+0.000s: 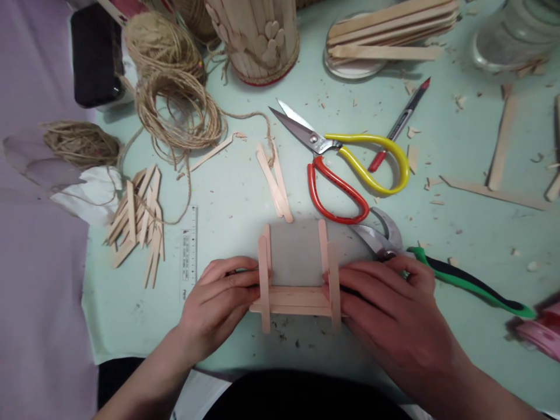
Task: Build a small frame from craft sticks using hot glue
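Note:
A small frame of popsicle sticks stands on the table near its front edge, with upright sticks at both ends and flat sticks across the bottom. My left hand grips its left end, fingertips behind the left uprights. At the other end my right hand has its fingers closed on the right uprights; some fingertips are hidden behind the wood. Just beyond the frame lie scissors with one yellow and one red handle. Pruning shears with a green and black handle rest beside my right hand.
Twine and cut sticks lie at left, near a clear ruler. Behind stand a stick-covered pot and a lid bearing popsicle sticks. A pen, a glass jar and wood scraps are at right.

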The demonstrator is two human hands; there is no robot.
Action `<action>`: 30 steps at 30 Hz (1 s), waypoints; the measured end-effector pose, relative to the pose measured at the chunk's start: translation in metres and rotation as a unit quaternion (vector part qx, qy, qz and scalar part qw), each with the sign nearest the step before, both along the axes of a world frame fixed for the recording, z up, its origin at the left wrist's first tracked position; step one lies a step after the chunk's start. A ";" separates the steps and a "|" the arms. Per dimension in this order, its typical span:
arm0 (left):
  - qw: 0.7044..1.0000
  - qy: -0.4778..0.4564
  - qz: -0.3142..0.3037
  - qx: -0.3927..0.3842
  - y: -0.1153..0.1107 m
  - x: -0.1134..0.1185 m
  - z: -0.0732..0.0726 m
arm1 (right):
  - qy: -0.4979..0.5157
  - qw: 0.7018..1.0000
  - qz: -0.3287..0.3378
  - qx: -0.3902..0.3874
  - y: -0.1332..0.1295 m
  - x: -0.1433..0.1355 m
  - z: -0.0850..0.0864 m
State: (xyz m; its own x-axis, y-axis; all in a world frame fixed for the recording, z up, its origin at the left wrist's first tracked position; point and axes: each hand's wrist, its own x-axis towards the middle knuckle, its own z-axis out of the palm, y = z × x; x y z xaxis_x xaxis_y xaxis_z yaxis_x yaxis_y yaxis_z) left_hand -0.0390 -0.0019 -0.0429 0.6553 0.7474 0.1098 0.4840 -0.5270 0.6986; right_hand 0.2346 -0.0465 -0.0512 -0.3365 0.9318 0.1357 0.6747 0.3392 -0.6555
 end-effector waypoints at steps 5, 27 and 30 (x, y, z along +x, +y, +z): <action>1.000 0.007 0.003 -0.003 0.000 -0.001 0.000 | 0.002 1.000 0.000 0.006 0.000 0.000 0.001; 1.000 0.006 -0.006 -0.016 0.001 0.000 0.000 | -0.001 1.000 -0.003 0.000 0.001 0.000 0.002; 1.000 0.000 -0.004 -0.013 0.000 -0.001 -0.002 | -0.002 1.000 -0.003 0.003 0.001 0.000 0.002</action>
